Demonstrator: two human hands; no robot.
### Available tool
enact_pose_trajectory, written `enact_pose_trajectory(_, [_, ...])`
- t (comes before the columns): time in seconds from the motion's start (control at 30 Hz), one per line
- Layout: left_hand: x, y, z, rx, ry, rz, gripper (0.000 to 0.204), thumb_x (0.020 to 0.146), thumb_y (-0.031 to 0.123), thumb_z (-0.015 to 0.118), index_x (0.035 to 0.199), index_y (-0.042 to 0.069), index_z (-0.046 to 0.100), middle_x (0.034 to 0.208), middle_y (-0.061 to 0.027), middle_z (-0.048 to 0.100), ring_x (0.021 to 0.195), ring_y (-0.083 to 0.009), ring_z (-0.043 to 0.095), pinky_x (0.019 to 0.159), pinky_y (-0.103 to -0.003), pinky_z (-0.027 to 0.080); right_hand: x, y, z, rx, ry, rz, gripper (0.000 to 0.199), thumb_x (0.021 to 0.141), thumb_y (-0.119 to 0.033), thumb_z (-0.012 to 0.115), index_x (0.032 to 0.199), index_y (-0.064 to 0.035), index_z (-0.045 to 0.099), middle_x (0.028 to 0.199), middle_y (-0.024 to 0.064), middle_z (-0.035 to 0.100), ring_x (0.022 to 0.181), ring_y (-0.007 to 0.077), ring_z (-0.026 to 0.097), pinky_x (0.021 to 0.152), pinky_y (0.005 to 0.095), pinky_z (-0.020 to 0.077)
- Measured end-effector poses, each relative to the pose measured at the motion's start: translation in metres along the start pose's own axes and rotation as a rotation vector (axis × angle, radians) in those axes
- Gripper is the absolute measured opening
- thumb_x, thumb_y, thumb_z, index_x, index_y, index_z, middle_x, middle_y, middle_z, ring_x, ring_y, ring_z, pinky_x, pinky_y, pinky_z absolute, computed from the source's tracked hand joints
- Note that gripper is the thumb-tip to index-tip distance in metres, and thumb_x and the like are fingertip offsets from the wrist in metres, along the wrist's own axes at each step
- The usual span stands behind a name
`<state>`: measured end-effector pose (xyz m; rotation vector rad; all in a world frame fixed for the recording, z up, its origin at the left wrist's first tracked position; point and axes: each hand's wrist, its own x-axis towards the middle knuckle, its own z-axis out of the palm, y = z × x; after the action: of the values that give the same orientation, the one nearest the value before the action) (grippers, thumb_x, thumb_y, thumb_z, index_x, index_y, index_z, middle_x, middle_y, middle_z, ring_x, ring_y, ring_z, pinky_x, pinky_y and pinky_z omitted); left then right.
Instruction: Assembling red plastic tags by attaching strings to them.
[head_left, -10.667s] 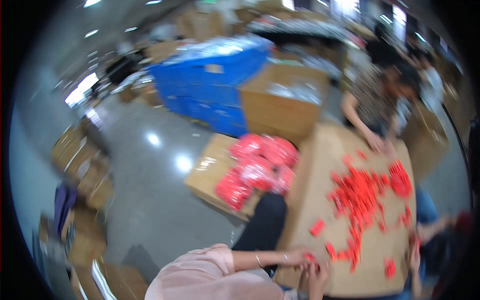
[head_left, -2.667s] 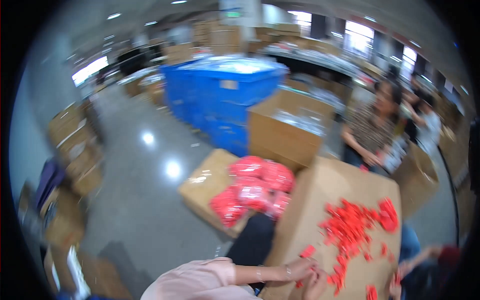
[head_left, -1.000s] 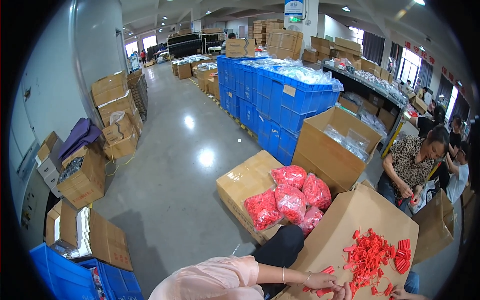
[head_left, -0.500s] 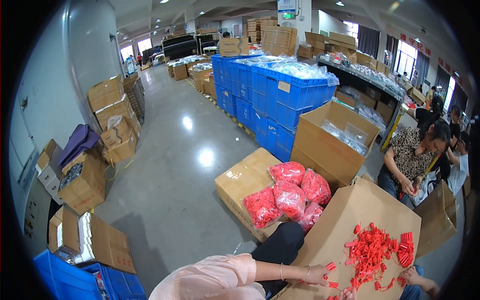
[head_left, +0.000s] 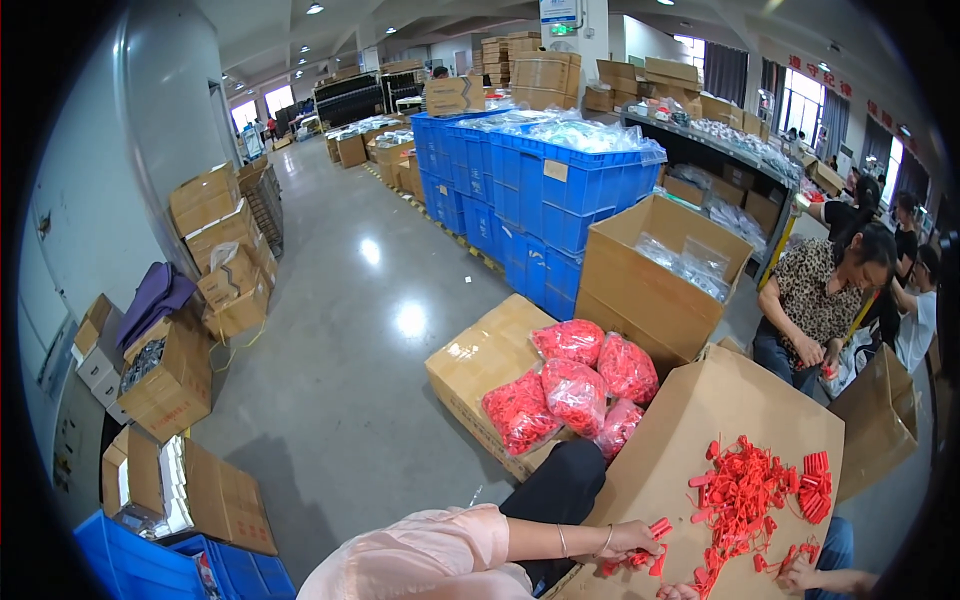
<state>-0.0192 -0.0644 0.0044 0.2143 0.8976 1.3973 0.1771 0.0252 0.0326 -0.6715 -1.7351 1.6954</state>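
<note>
Head view: left hand [head_left: 632, 540] grip clamped on red plastic pieces [head_left: 648, 530], right hand [head_left: 675, 592] cut off, grip indiscernible.

My left arm [head_left: 440, 545] wears a loose pale pink sleeve, soft fabric w/ folds, cuff ending partway down the forearm. Thin bracelets circle the wrist, approx. two, just behind my left hand [head_left: 632, 538]. Dark trousers [head_left: 560, 490] cover my leg below. Right hand barely in view.
</note>
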Motion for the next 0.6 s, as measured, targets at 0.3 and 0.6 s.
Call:
enact_pose_trajectory(0.3, [0.003, -0.008, 0.02, 0.416, -0.229, -0.113, 0.014, 0.083, 0.015, 0.057, 0.085, 0.002, 0.063, 0.074, -0.0023, 0.061, 0.063, -0.0062, 0.055, 0.058, -0.019, 0.045, 0.005, -0.024, 0.018, 0.084, -0.203, 0.16, 0.007, 0.084, 0.002, 0.051, 0.089, 0.0046, 0.055, 0.086, 0.0136, 0.062, 0.077, 0.0168, 0.062, 0.072, 0.0265, 0.0499])
enact_pose_trajectory(0.6, [-0.004, 0.001, 0.035, 0.792, -0.529, -0.152, 0.02, 0.084, 0.017, 0.057, 0.094, 0.001, 0.064, 0.077, -0.0015, 0.061, 0.07, -0.0054, 0.054, 0.067, -0.02, 0.044, 0.001, -0.017, -0.008, 0.455, -0.03, 0.306, 0.01, 0.085, 0.003, 0.048, 0.093, 0.0032, 0.053, 0.086, 0.0174, 0.062, 0.082, 0.0254, 0.063, 0.072, 0.0332, 0.053])
